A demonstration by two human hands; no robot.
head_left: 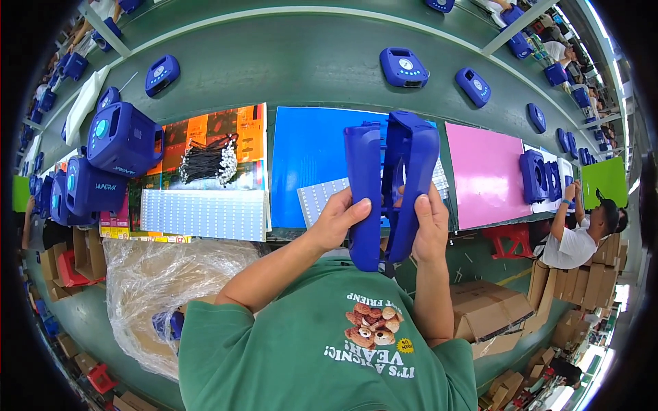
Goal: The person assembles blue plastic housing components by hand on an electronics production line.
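Observation:
Two halves of a blue plastic housing stand upright in front of me, side by side with a narrow gap between them. My left hand (340, 216) is closed on the left housing half (363, 164), its thumb on the outer face. Around the lower part of the right housing half (417, 161), which has cut-outs along its inner side, my right hand (431, 226) is wrapped. Below and behind them lie a blue sheet (301, 147) and a sheet of small labels (319, 198). Whether the two halves touch at the bottom I cannot tell.
To the left, a bundle of black cables with white ends (209, 161) lies by a label sheet (202, 212) and stacked blue units (120, 140). A pink sheet (483, 171) lies right. Beyond, blue gauge units (404, 66) sit on a green conveyor (288, 61). A co-worker (582, 236) sits right.

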